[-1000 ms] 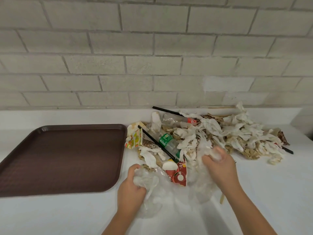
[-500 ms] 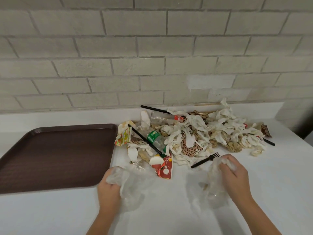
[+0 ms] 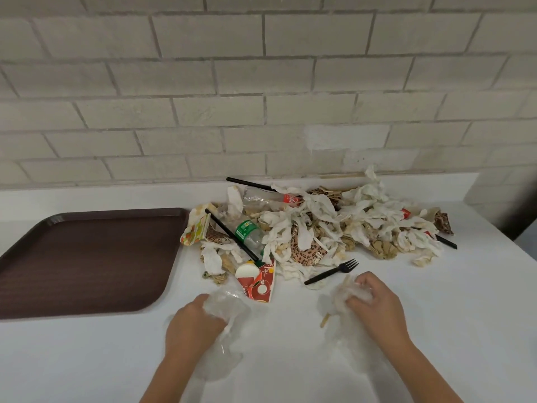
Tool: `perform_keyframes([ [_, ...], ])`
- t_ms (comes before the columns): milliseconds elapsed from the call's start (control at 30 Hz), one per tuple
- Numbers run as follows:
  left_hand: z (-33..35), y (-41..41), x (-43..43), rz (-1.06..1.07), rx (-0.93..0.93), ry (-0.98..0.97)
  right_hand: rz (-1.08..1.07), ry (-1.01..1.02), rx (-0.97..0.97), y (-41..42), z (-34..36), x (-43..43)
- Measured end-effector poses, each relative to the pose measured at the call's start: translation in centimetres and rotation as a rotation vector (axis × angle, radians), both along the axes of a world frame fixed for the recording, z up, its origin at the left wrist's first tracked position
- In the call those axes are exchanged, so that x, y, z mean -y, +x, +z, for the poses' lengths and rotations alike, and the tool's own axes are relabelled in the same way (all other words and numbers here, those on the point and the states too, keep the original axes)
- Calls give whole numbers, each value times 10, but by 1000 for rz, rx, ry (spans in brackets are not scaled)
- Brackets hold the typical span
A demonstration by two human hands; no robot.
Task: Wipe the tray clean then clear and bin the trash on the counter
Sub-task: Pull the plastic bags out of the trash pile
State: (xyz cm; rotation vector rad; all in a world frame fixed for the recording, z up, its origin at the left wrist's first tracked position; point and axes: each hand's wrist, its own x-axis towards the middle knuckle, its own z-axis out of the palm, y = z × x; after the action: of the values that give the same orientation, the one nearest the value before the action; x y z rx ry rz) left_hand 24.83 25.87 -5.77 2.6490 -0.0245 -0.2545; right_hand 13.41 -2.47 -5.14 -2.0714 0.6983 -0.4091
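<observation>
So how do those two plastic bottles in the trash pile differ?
The green-label bottle lies nearer the tray, a black straw alongside; the red-label bottle lies at the back, by the wall. The green-label one points diagonally, the red-label one roughly sideways. Both are clear, on their sides, partly under napkins.

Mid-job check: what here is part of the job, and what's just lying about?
Job: tray, counter, trash pile, black fork, clear plastic gripped by left hand and right hand.
Just there: brick wall.
</observation>
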Motion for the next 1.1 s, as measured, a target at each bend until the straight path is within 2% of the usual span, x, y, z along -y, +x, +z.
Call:
perform_keyframes([
  [100,0,-4,2,9,53,-13,69,-27,19,-8,-12,7],
  [200,-17,-10,-2,-28,198,10,224,-277,37,-18,-30,17],
  [333,-14,-24,5,102,242,-259,313,-559,46,-24,-43,24],
  [500,-13,-25,20,56,224,-366,422,-711,-18,-30,-51,25],
  [667,5,-30,51,44,219,-513,407,-668,-26,-21,-48,29],
  [833,33,-25,90,-100,136,-648,390,-654,-94,-10,-46,37],
  [900,50,-14,113,-107,55,-602,379,-627,-97,-9,-47,39],
  [967,70,1,140,-183,-36,-476,372,-588,-73,-8,-50,41],
  [1033,89,20,172,-260,-110,-443,357,-566,-39,-10,-49,41],
  [1100,100,39,204,-344,-113,-358,323,-501,-21,-11,-44,40],
])
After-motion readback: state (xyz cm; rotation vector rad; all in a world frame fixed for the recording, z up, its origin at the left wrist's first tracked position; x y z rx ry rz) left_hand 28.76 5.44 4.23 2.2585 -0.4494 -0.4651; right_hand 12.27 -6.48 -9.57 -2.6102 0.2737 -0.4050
